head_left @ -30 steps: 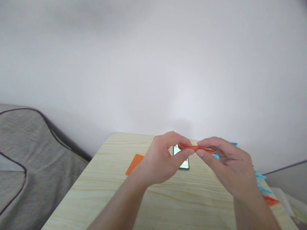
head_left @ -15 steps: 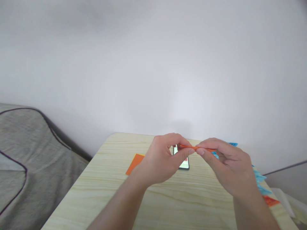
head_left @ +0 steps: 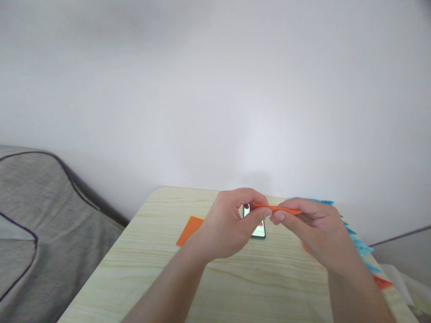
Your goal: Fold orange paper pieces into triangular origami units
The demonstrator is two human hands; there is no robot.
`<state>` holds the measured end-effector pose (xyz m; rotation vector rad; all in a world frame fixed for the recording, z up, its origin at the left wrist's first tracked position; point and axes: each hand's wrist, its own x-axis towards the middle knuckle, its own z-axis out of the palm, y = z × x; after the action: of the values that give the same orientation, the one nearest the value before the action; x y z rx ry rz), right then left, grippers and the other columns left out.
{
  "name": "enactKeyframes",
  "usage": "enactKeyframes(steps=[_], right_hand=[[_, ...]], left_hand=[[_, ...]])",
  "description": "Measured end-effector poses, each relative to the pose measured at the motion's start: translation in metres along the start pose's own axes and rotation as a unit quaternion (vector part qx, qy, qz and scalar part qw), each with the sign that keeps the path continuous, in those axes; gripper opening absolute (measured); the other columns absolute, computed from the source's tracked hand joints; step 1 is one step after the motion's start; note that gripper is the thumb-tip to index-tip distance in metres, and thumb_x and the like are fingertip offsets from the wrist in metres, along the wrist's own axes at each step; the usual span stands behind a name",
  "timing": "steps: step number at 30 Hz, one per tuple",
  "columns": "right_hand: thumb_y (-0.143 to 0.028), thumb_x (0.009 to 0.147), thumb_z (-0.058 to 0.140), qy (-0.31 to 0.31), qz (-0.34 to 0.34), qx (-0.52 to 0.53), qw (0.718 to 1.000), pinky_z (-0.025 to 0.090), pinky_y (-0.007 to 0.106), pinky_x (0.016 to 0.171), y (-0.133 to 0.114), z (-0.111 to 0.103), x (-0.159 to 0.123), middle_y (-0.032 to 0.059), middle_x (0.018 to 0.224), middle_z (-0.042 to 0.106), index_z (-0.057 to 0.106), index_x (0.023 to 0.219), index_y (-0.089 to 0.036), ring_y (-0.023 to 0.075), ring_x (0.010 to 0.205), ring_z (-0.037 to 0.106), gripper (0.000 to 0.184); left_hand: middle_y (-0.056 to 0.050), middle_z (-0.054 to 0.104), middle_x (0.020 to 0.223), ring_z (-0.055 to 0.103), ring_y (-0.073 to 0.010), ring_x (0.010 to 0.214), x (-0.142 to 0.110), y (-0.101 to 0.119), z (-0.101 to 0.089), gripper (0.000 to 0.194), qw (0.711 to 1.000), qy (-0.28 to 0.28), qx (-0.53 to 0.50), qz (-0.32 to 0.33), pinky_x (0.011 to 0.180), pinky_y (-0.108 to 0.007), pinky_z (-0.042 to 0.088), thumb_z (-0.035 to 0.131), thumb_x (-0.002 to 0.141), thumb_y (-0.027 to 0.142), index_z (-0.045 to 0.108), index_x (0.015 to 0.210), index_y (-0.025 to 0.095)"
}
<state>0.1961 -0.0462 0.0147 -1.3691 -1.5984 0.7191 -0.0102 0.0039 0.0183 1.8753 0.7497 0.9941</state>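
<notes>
A small strip of folded orange paper point(head_left: 286, 209) is held edge-on above the table, between both hands. My left hand point(head_left: 232, 224) pinches its left part between thumb and fingers. At its middle and right part, my right hand point(head_left: 314, 233) grips it the same way, thumb in front. Behind and below the paper lies a phone point(head_left: 260, 231) with a lit screen, partly covered by my left hand. Left of my left wrist, a flat orange paper piece point(head_left: 189, 229) with a yellow edge rests on the table, partly hidden by the arm.
Several folded blue paper pieces point(head_left: 363, 247) line the table's right side, partly behind my right hand. An orange-red folded piece point(head_left: 383, 282) lies nearer. The wooden table point(head_left: 161, 264) meets a white wall point(head_left: 208, 98). Grey fabric point(head_left: 43, 211) is at the left.
My right hand has shifted slightly down and its thumb a little left along the paper. More of the orange paper's right end shows now. My left hand has barely moved.
</notes>
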Motion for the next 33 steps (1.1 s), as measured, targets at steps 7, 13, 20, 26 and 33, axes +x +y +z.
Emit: enactKeyframes(steps=[7,13,20,26,33], right_hand=[[-0.05,0.092,0.071,0.017,-0.022,-0.073,0.997,0.053,0.03,0.067,-0.0004,-0.0009,-0.0009,-0.0003,0.076,0.077,0.078,0.079,-0.028,0.0191,0.072,0.069,0.027],[-0.048,0.093,0.071,0.033,-0.019,-0.088,0.995,0.052,0.03,0.07,0.0015,0.0041,0.0011,-0.0018,0.084,0.079,0.08,0.087,-0.03,0.019,0.077,0.07,0.02],[-0.044,0.093,0.072,-0.008,0.0,-0.033,0.999,0.053,0.03,0.075,0.0024,0.0013,0.0005,-0.0024,0.093,0.081,0.081,0.096,-0.032,0.0186,0.084,0.071,0.015],[-0.045,0.093,0.072,-0.01,-0.007,-0.029,1.0,0.053,0.029,0.073,0.0006,-0.0013,-0.0002,-0.0019,0.089,0.08,0.08,0.093,-0.03,0.0185,0.08,0.071,0.018],[-0.05,0.095,0.067,-0.039,0.002,-0.094,0.995,0.047,0.027,0.067,-0.006,-0.004,-0.0017,-0.0045,0.079,0.076,0.078,0.086,-0.03,0.0158,0.073,0.065,0.024]], left_hand=[[0.0,0.071,0.08,0.06,-0.0142,0.076,0.0,0.0011,0.0001,0.017,1.0,-0.009,0.026,-0.014,0.07,-0.028,0.046,0.06,0.099,0.028,0.072,0.089,0.02],[0.0,0.07,0.086,0.061,-0.0139,0.08,-0.0008,-0.003,0.0016,0.015,0.994,0.014,0.107,0.027,0.069,-0.027,0.043,0.057,0.101,0.029,0.068,0.094,0.021],[0.001,0.069,0.086,0.058,-0.0129,0.078,0.0001,-0.0011,0.0001,0.015,0.996,0.004,0.089,0.013,0.066,-0.027,0.042,0.057,0.101,0.029,0.067,0.093,0.022],[0.0,0.07,0.088,0.061,-0.0137,0.081,-0.0007,-0.001,-0.0003,0.012,0.999,-0.003,0.043,0.004,0.073,-0.028,0.046,0.062,0.098,0.028,0.07,0.094,0.02],[-0.001,0.072,0.093,0.065,-0.0143,0.088,-0.0006,-0.0025,-0.003,0.01,0.998,-0.016,0.052,0.009,0.08,-0.028,0.05,0.067,0.095,0.026,0.075,0.094,0.02]])
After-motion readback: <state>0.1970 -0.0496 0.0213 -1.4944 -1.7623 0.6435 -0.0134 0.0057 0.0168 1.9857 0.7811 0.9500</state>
